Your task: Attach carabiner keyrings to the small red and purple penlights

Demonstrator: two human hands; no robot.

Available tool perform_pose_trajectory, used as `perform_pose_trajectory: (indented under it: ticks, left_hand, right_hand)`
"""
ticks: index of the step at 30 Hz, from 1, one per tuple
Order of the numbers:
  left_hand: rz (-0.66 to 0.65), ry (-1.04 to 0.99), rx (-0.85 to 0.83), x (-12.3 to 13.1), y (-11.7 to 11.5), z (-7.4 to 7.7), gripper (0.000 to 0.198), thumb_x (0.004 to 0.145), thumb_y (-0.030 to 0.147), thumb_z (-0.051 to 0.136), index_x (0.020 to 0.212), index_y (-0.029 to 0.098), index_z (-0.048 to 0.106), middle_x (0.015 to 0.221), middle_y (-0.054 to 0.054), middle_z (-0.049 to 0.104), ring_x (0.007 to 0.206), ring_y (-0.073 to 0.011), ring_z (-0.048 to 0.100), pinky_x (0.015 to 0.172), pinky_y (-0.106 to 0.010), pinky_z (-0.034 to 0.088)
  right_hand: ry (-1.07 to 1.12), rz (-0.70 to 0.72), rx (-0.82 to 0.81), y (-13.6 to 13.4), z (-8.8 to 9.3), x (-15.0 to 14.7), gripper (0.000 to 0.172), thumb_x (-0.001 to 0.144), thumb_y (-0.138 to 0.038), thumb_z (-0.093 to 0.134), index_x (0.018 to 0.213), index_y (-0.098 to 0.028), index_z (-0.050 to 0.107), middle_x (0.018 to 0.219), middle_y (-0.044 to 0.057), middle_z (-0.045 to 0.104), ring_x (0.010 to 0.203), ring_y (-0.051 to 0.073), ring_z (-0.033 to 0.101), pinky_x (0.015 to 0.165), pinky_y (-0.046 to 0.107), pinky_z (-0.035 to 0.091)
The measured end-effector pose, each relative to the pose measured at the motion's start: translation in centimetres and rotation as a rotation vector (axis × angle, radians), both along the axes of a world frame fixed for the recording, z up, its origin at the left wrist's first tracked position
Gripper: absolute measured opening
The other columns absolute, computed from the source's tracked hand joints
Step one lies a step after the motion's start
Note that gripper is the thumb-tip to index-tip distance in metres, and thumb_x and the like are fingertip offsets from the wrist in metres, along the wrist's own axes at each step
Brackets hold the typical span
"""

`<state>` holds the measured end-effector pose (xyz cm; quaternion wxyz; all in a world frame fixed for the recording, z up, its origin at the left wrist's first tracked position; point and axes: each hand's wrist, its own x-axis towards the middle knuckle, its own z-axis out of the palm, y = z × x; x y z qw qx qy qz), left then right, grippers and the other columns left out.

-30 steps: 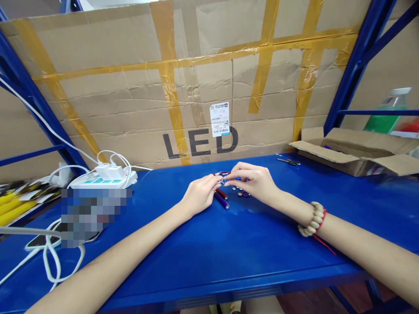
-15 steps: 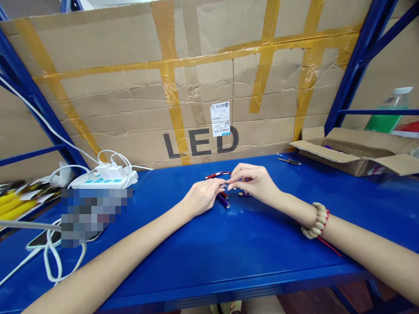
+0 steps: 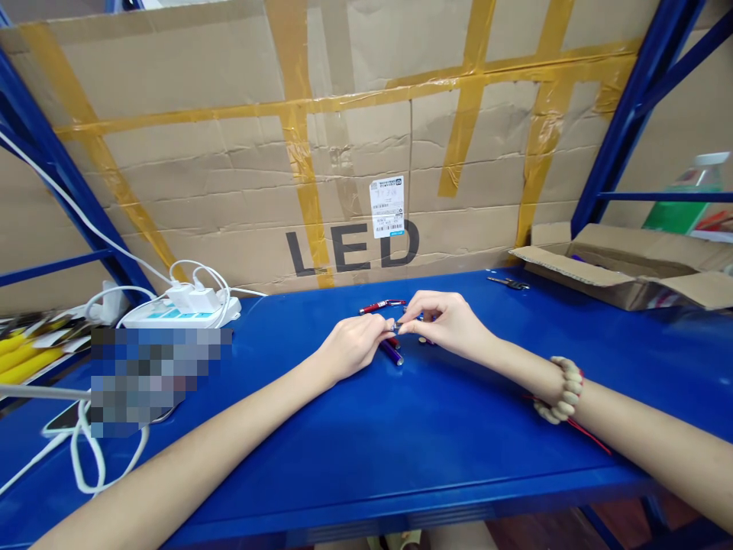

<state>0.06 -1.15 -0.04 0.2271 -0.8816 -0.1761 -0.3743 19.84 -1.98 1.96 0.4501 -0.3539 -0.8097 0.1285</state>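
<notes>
My left hand is closed in a pinch around a small silvery metal part above the blue table. Meeting it from the other side, my right hand has its thumb and fingertips pinched at the same part; most of it is hidden by the fingers. Below the fingertips lie a purple metal tube and, partly covered, a dark red tube. Behind the hands rests a slim red metal pen-like tube. A small round disc lies under my right hand, with other small pieces partly hidden.
At the left are a white power strip with chargers and loose white cables. Keys lie at the back right beside an open cardboard box. A large taped carton stands behind the blue table.
My two hands stay together at the small metal part, with my right fingers and wrist slightly shifted. The view has moved a little; the tubes lie as before.
</notes>
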Motion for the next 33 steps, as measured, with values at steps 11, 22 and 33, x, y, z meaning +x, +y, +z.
perform_pose_trajectory:
  ticks: [11, 22, 33]
  left_hand:
    - [0.019, -0.026, -0.005, 0.07, -0.19, 0.2, 0.015, 0.092, 0.022, 0.039, 0.086, 0.015, 0.051, 0.075, -0.004, 0.068, 0.067, -0.014, 0.066, 0.061, -0.023, 0.052]
    - [0.038, -0.001, -0.067, 0.11, -0.3, 0.41, 0.015, 0.091, 0.019, 0.042, 0.099, 0.015, 0.054, 0.086, -0.005, 0.07, 0.077, -0.0159, 0.068, 0.065, -0.026, 0.053]
    - [0.074, 0.01, -0.112, 0.23, -0.45, 0.49, 0.017, 0.091, 0.02, 0.04, 0.1, 0.015, 0.053, 0.088, -0.006, 0.07, 0.078, -0.0156, 0.067, 0.068, -0.027, 0.054]
  right_hand:
    - [0.017, -0.024, -0.052, 0.32, -0.17, -0.11, 0.017, 0.068, -0.036, 0.07, 0.067, -0.019, 0.07, 0.073, 0.001, 0.064, 0.048, 0.008, 0.049, 0.046, 0.023, 0.036]
    - [0.036, -0.04, -0.113, 0.35, -0.23, -0.14, 0.02, 0.066, -0.037, 0.07, 0.067, -0.018, 0.069, 0.073, 0.001, 0.063, 0.046, 0.007, 0.05, 0.045, 0.023, 0.037]
    - [-0.004, -0.046, -0.05, 0.34, -0.05, -0.14, 0.032, 0.068, -0.05, 0.066, 0.067, -0.018, 0.069, 0.074, 0.002, 0.065, 0.047, 0.008, 0.051, 0.047, 0.024, 0.037]
